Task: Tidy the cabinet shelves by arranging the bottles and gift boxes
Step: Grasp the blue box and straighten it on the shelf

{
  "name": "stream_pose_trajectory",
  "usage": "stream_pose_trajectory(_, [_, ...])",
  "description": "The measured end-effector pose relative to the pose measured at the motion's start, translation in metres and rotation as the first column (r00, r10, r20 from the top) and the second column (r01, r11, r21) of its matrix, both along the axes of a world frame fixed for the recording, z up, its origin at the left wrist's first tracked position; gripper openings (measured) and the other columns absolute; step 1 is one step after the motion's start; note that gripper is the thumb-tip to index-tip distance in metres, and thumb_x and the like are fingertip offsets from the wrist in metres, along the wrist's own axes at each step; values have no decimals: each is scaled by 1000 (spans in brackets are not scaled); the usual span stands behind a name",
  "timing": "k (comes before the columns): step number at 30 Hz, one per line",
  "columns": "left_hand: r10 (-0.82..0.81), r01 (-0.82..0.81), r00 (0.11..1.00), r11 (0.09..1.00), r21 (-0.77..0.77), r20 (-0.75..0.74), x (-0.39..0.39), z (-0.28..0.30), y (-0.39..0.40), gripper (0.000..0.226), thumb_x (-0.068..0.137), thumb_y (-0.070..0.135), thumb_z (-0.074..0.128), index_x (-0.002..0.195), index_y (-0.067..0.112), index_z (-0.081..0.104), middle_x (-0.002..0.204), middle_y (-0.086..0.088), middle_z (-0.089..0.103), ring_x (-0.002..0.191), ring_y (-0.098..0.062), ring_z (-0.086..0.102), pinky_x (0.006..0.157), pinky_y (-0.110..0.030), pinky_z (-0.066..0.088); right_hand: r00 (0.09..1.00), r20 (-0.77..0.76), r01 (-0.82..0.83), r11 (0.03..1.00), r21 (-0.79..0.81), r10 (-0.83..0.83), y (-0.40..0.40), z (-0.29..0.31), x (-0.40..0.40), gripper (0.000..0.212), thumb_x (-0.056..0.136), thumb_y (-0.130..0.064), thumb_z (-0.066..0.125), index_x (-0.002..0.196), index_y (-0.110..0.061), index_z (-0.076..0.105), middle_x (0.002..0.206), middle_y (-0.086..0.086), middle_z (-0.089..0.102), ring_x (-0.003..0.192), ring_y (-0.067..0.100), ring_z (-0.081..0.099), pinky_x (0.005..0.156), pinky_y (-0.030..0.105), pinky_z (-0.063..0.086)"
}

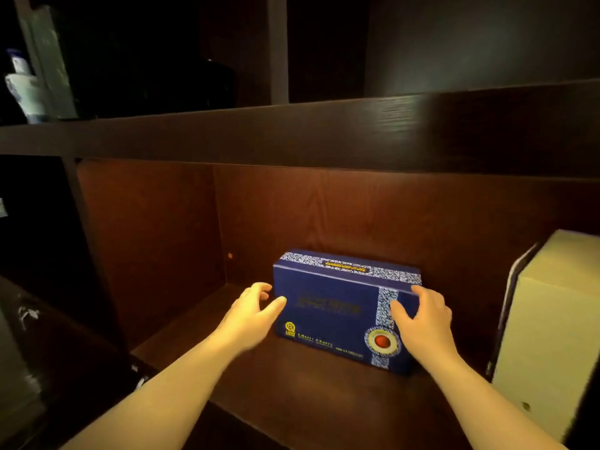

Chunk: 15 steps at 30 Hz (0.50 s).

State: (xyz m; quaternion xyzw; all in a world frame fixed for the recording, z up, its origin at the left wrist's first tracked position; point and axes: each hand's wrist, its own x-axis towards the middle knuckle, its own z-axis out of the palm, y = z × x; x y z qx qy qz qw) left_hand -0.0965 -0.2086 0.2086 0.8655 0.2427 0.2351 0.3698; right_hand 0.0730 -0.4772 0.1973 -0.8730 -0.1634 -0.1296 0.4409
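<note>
Now left hand (251, 315) and right hand (422, 319) grip the blue gift box (334, 315) ends; fingers curled.

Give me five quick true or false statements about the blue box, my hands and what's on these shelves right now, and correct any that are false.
1. The blue gift box stands on the lower shelf. True.
2. The left hand is on top of the box. False: it is at the box's left end.
3. The right hand has fingers over the box's right top edge. True.
4. A cream box stands to the right of the blue one. True.
5. The blue-and-white bottle sits beside the blue box. False: it is on the upper shelf, far left.
</note>
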Motion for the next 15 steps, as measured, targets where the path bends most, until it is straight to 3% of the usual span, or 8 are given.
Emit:
stream_pose_trajectory(3, [74,-69,996,991,-117,39,44,-1,32,56,96,49,58,143,23,43,138,-2,55,114,-16,55,63,-17,41,986,-94,140,990,25,-137,18,8,38,67,92,-39,64,146,-8,40,151,18,38,135,42,36,105,52,36])
stream_pose_trajectory(5, [121,-105,991,968,-228,55,69,-4,50,60,96,49,58,146,23,40,143,-5,54,121,-21,54,70,-22,41,947,-272,218,962,166,-168,25,7,60,75,93,-42,62,153,-10,29,158,17,30,140,43,31,110,54,33])
stream_pose_trajectory(7, [143,-116,988,941,-317,63,92,-10,68,65,96,50,58,150,22,35,151,-7,49,132,-27,49,85,-30,42,894,-432,263,916,303,-114,32,1,78,76,94,-43,60,155,-14,24,159,16,32,138,42,37,109,57,36])
stream_pose_trajectory(11, [102,-92,995,900,-425,1,131,-22,98,73,96,50,55,156,19,26,158,-8,41,140,-30,42,104,-42,37,828,-561,307,831,464,8,42,-8,86,43,97,-42,56,134,-21,51,135,14,59,109,35,61,96,54,50])
stream_pose_trajectory(13, [58,-70,998,864,-498,-41,145,-27,105,63,98,52,52,149,19,40,149,-5,52,128,-27,53,94,-39,43,812,-583,343,812,472,-4,44,-9,84,47,97,-44,56,138,-23,50,138,11,58,109,34,60,94,51,50])
stream_pose_trajectory(15, [-18,-3,999,794,-608,-27,155,-32,104,36,99,52,50,121,26,61,127,3,66,101,-16,64,73,-32,44,801,-598,376,790,485,-14,45,-9,82,50,97,-45,56,142,-27,48,139,8,57,108,31,60,92,48,49])
